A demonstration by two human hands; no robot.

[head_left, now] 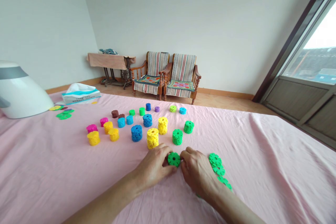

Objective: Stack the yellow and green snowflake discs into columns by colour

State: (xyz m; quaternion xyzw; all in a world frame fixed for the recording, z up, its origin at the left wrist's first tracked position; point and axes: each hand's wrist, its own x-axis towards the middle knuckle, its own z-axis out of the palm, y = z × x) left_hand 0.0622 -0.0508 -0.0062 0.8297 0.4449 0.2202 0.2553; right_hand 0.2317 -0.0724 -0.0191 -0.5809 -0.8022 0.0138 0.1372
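1 green disc is pinched in your left hand, near the front yellow stack; whether your right hand grips anything is unclear. A left-hand bump could topple that stack.

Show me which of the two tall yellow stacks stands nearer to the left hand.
The front yellow stack, just beyond the left hand; the other yellow stack stands farther back.

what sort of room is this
Probably a room in a home: two wooden armchairs with striped covers stand against the wall, a cloth-draped sewing machine table sits beside them, and a tissue pack lies on the pink cloth.
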